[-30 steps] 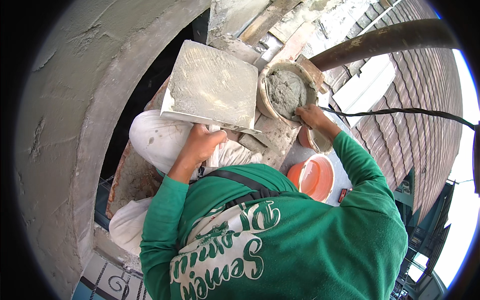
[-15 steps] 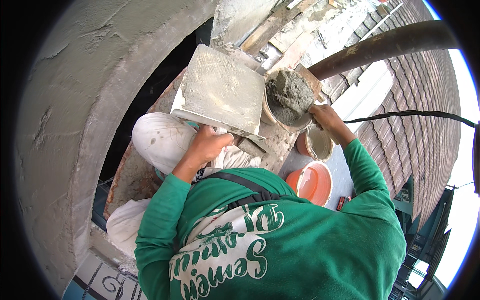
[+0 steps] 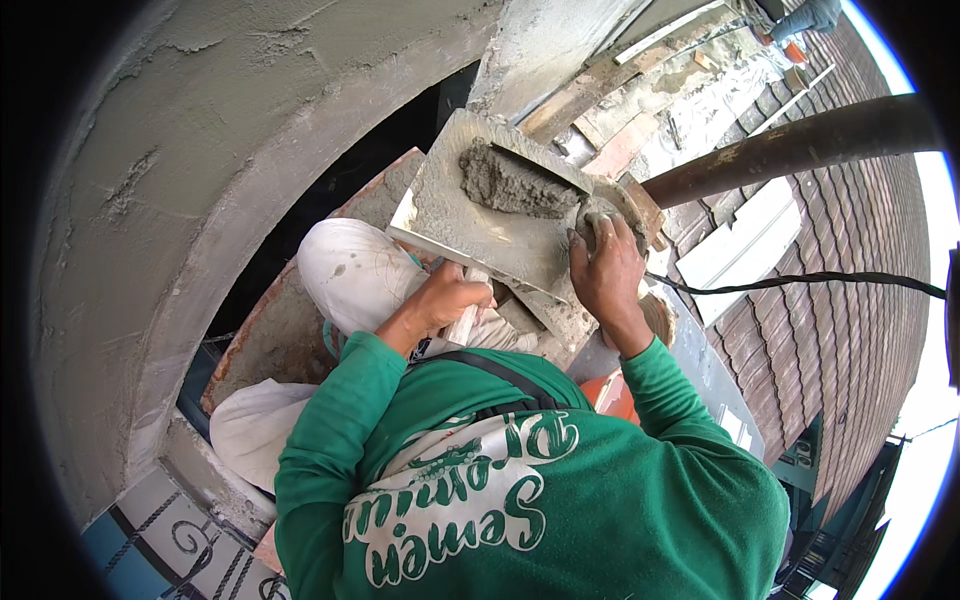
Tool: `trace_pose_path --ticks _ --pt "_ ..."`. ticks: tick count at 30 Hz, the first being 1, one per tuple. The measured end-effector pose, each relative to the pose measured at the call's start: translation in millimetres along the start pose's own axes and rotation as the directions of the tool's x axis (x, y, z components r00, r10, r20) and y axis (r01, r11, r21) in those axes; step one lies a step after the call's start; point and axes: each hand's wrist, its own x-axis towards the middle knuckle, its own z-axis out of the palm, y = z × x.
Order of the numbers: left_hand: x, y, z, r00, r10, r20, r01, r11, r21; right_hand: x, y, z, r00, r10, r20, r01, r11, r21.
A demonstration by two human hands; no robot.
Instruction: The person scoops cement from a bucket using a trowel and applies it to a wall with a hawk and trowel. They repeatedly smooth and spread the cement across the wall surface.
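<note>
My left hand [image 3: 450, 300] grips the pale wooden handle [image 3: 468, 310] of a flat plasterer's hawk [image 3: 480, 245]. A lump of wet grey mortar [image 3: 505, 185] lies on the hawk. Along its upper side runs a dark trowel edge [image 3: 540, 160]. My right hand [image 3: 605, 260] is curled at the hawk's right side, apparently round the trowel, whose handle is hidden. Behind that hand a mortar bucket [image 3: 630, 195] is partly covered, and a second bucket [image 3: 660, 320] shows below it. An orange bucket [image 3: 608, 397] is mostly hidden by my body.
A plastered wall [image 3: 170, 200] curves along the left beside a dark gap. A thick pipe [image 3: 780, 145] and a black cable [image 3: 760, 282] cross toward the right, over a tiled roof [image 3: 820, 350]. Planks [image 3: 580, 100] lie behind. A co-worker's arm [image 3: 800, 20] shows at top right.
My right hand has moved left from the bucket to the hawk, and mortar raised from the bucket now lies on the hawk, which is tilted differently. The view has shifted.
</note>
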Motion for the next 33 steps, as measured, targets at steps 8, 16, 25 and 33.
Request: trace_pose_path --ticks 8,16,25,33 --pt "-21.0 -13.6 -18.9 0.998 0.07 -0.004 -0.069 0.979 -0.191 3.7 78.8 -21.1 0.971 -0.072 -0.228 0.07 0.997 -0.015" --pt "-81.0 12.1 -23.3 0.924 0.378 -0.06 -0.382 0.92 -0.085 5.6 151.5 16.4 0.872 0.335 0.358 -0.139 0.869 -0.475" --pt "-178.3 12.9 -41.4 0.858 0.423 -0.291 -0.409 0.906 0.109 -68.3 111.8 128.5 0.78 -0.414 0.47 0.42 0.902 0.098" --pt "-256.1 -28.6 -57.0 0.834 0.215 -0.508 -0.345 0.922 -0.177 -103.2 82.1 109.5 0.856 -0.446 0.262 0.49 0.861 -0.136"
